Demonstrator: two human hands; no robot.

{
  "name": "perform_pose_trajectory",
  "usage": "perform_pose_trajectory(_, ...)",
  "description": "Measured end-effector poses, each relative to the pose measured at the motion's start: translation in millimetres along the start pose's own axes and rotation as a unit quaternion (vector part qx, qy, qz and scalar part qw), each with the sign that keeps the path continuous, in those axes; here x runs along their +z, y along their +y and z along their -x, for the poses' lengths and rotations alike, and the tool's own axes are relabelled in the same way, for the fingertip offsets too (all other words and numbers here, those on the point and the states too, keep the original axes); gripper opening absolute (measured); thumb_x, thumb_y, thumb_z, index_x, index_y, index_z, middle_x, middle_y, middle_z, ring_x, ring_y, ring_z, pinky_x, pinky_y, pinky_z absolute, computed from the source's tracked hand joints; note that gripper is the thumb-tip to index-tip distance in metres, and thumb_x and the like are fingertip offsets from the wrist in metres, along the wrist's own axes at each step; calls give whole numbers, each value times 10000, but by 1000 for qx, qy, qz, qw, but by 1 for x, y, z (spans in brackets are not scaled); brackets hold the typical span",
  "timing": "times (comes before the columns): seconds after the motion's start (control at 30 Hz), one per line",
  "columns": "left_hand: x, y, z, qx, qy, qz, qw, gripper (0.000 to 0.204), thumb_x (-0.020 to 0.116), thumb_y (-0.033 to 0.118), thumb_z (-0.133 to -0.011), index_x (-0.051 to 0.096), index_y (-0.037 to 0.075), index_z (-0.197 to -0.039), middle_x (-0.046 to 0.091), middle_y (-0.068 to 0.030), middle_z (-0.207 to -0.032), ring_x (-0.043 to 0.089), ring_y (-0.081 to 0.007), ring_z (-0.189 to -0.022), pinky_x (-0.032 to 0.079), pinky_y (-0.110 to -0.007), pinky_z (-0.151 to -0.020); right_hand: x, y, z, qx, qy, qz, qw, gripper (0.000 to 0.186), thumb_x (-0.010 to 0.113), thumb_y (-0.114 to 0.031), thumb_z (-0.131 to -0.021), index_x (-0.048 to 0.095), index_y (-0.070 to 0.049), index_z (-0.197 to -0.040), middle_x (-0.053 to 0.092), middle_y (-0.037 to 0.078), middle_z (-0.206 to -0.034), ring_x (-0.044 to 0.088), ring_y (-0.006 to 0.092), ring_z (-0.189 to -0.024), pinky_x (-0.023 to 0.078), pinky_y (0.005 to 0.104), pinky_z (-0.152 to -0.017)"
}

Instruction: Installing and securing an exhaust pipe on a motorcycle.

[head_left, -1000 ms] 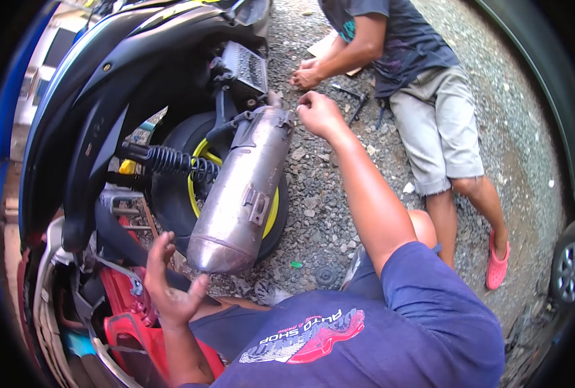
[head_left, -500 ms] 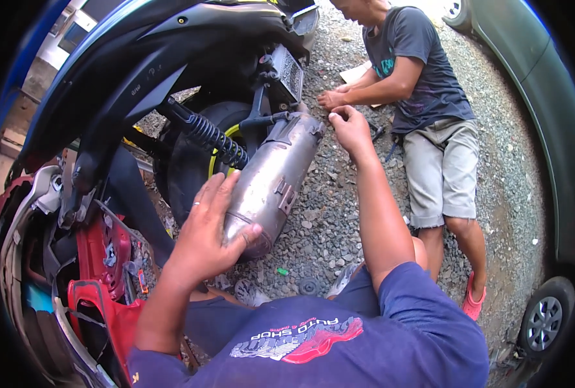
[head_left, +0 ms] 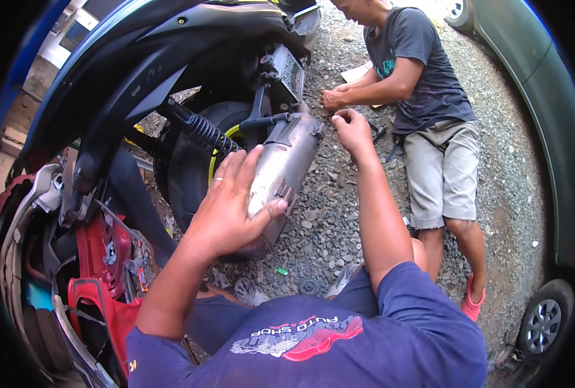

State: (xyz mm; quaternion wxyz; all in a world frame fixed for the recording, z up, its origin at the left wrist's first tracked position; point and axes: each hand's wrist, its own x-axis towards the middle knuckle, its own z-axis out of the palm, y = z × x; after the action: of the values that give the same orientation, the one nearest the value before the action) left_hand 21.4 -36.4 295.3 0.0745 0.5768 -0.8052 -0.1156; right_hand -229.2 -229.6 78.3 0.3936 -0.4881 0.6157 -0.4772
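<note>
A worn silver muffler (head_left: 290, 158) hangs at an angle beside the motorcycle's rear wheel (head_left: 187, 171), which has a yellow rim, and a black coil shock absorber (head_left: 203, 129). My left hand (head_left: 232, 210) lies over the muffler's middle to lower part, fingers extended and thumb out on its side. My right hand (head_left: 352, 132) is just right of the muffler's upper end, finger and thumb pinched; whatever is between them is too small to make out.
A co-worker (head_left: 417, 77) reclines on the gravel at right, hands (head_left: 332, 100) together beside some cardboard and tools. Red body panels (head_left: 99, 297) are piled at lower left. Black bodywork (head_left: 132, 52) overhangs the wheel. A dark car (head_left: 540, 142) and a loose-looking wheel cover (head_left: 543, 323) border the right.
My left hand came up from below onto the muffler's rounded end, then slid upward along its body. My right hand stays by the upper end. The camera's view shifted.
</note>
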Motion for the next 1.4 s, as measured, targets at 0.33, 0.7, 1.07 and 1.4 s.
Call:
perform_pose_trajectory(0.33, -64, 17, -26, 17, 222, 95, 970, 862, 844, 378, -910, 479, 2, -1595, 561, -274, -1549, 529, -408, -1470, 385, -477, -1242, -17, 29, -11, -8, 29, 29, 999, 325, 737, -266, -947, 777, 12, -1112, 800, 203, -1065, 772, 320, -1018, 577, 416, -947)
perform_pose_trajectory(0.7, -2, 6, 3, -19, 42, -5, 999, 900, 784, 517, -926, 450, 58, -1625, 440, -354, -1606, 418, -530, -1508, 340, -543, -1260, 5, 13, -4, 22, 0, 34, 999, 314, 737, -283, -958, 782, -15, -1114, 800, 196, -1087, 769, 326, -1029, 574, 423, -955)
perform_pose_trajectory(1.07, -32, -1, 19, 1, 148, 99, 984, 851, 882, 317, -820, 551, 22, -1546, 612, -239, -1511, 616, -378, -1384, 471, -496, -1149, 19, 92, -2, 64, -187, 219, 956, 374, 721, -279, -876, 810, -37, -1147, 785, 232, -1183, 753, 388, -1121, 578, 461, -1022)
perform_pose_trajectory(1.4, 27, 6, 112, -14, 98, -65, 993, 1301, 1031, 380, -617, 345, 21, -1663, 329, -300, -1694, 343, -477, -1579, 311, -568, -1278, 74, 98, 26, 1, -275, 172, 946, 432, 699, -347, -983, 754, -59, -1300, 761, 232, -1270, 719, 405, -1193, 550, 469, -1053)
